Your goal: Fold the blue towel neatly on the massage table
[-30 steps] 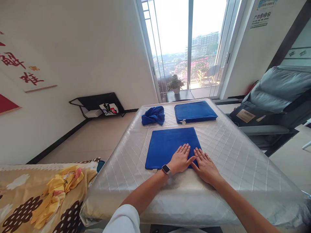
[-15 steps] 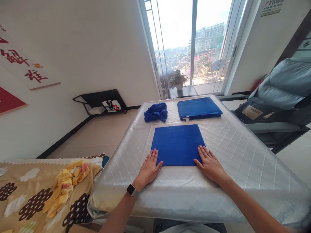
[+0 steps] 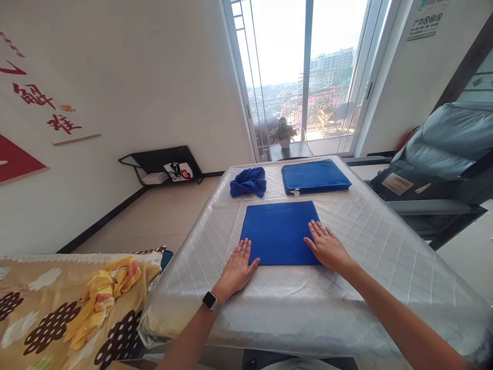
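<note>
A folded blue towel (image 3: 279, 231) lies flat in the middle of a silver quilted table (image 3: 370, 246). My left hand (image 3: 239, 267) rests flat at the towel's near left corner, fingers stretched out, a smartwatch on the wrist. On the towel's right edge my right hand (image 3: 326, 246) lies flat with its fingers spread. Neither hand holds anything. Farther back sit a stack of folded blue towels (image 3: 314, 177) and a crumpled blue towel (image 3: 249, 182).
A patterned yellow and brown blanket (image 3: 65, 303) covers a surface at the lower left. A grey reclining chair (image 3: 442, 159) stands to the right of the table. Behind the table are a small potted plant (image 3: 284, 134), a glass balcony door and a black low shelf (image 3: 159, 164).
A second ago both hands lay side by side on the towel's near edge. My left hand slid left to the corner, and my right hand moved up along the right edge.
</note>
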`<state>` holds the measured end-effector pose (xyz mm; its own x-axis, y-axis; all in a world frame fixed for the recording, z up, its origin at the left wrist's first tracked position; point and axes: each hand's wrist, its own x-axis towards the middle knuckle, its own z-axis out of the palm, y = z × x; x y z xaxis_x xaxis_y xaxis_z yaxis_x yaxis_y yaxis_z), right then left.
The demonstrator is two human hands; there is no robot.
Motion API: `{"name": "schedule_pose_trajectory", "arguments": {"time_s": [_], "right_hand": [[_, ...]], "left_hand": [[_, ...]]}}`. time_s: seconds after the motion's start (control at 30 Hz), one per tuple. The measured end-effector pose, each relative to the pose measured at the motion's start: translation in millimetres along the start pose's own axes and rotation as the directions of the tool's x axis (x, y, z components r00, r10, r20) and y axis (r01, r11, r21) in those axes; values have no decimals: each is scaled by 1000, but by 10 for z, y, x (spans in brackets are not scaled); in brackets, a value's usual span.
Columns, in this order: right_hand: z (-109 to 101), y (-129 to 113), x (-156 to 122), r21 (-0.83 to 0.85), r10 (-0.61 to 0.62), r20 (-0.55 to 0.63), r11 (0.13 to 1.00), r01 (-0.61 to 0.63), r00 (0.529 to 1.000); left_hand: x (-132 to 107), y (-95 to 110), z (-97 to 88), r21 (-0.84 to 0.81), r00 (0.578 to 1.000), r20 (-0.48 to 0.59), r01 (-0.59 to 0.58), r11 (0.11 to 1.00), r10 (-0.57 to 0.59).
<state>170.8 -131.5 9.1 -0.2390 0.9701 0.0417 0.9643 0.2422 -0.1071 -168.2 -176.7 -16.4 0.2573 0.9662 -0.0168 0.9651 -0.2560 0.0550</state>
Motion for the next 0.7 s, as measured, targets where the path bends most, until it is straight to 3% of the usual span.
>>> {"name": "schedule_pose_trajectory", "arguments": {"time_s": [0.1, 0.2, 0.27, 0.37, 0.5, 0.6, 0.7], "right_hand": [[86, 13, 194, 2, 38, 7, 999, -38, 999], [222, 36, 272, 9, 79, 7, 997, -79, 997], [285, 47, 274, 27, 81, -2, 996, -81, 997], [316, 56, 249, 33, 75, -21, 997, -74, 997], [302, 57, 221, -20, 60, -20, 998, -60, 998], [287, 45, 217, -31, 75, -13, 997, -76, 997], [272, 30, 225, -6, 88, -14, 996, -88, 996]], "left_hand": [[39, -9, -97, 7, 998, 58, 4, 1000, -5], [191, 162, -217, -18, 996, 83, -39, 999, 40], [391, 431, -273, -44, 987, 52, -151, 988, 153], [800, 984, -271, -64, 940, -40, -341, 938, 339], [1284, 1582, -130, -68, 902, -133, -421, 904, 410], [1423, 1670, -18, -74, 911, -148, -397, 915, 384], [1389, 1448, 28, -64, 937, -125, -335, 940, 325]]}}
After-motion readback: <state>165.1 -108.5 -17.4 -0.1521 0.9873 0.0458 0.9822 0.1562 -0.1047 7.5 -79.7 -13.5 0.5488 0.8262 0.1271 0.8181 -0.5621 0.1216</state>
